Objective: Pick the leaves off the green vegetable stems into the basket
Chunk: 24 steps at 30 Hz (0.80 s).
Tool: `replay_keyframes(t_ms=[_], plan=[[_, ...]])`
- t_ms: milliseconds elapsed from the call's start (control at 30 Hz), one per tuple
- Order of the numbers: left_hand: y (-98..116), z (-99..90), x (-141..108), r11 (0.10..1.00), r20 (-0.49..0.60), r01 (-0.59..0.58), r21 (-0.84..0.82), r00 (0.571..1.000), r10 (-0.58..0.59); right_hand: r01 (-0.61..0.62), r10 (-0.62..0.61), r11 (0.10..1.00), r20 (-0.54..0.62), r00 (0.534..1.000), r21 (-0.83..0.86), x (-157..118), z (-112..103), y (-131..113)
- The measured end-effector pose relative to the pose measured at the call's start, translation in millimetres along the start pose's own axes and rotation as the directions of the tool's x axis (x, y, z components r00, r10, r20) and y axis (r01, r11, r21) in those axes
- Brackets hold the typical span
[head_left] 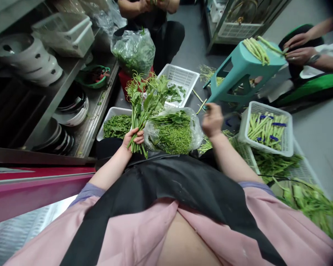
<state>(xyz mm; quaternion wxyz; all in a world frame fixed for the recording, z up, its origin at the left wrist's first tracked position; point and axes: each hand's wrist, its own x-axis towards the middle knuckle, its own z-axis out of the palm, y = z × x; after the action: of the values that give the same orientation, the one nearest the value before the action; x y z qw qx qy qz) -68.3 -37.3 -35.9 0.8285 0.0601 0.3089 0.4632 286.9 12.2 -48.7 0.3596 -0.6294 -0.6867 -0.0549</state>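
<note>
My left hand (134, 139) is closed round the stems of a bunch of leafy green shoots (148, 105), with curly tendrils at the top. The bunch stands nearly upright at the left edge of an open clear plastic bag (195, 127) full of cut greens (172, 133), which rests in front of my black apron (180, 177). To the right of the bag, my right hand (213, 120) is raised with its fingers curled in and slightly blurred. Whatever it may pinch is too small to make out. Pale green stems (201, 105) lie near its fingertips.
White baskets hold leaves (118, 125) at left and tied long beans (266, 127) at right. A teal stool (238, 70) carries more beans, beside a co-worker's hands (299, 48). Another person (166, 37) sits ahead. Metal shelves (97, 111) with bowls line the left.
</note>
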Motion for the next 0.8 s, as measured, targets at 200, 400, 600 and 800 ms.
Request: replay_keyframes(t_ms=[200,400,600,800], plan=[[-7.3,15.6,1.0,0.997,-0.009,0.075,0.028,0.997,-0.075,0.373,-0.419,0.906,0.301,0.857,0.2,-25.3,52.7,-125.6],[-8.6,22.2,-0.4,0.989,0.005,0.129,0.071,0.991,-0.13,0.302,-0.328,0.945,0.326,0.887,0.128,-16.6,58.0,-127.2],[-10.5,25.1,2.5,0.984,0.018,0.161,0.08,0.987,-0.162,0.269,-0.287,0.958,0.326,0.901,0.1,-11.3,54.5,-126.1],[-8.9,25.6,2.8,0.983,0.008,0.152,0.098,0.988,-0.154,0.068,-0.079,0.997,0.308,0.948,0.046,-2.2,53.9,-107.8]])
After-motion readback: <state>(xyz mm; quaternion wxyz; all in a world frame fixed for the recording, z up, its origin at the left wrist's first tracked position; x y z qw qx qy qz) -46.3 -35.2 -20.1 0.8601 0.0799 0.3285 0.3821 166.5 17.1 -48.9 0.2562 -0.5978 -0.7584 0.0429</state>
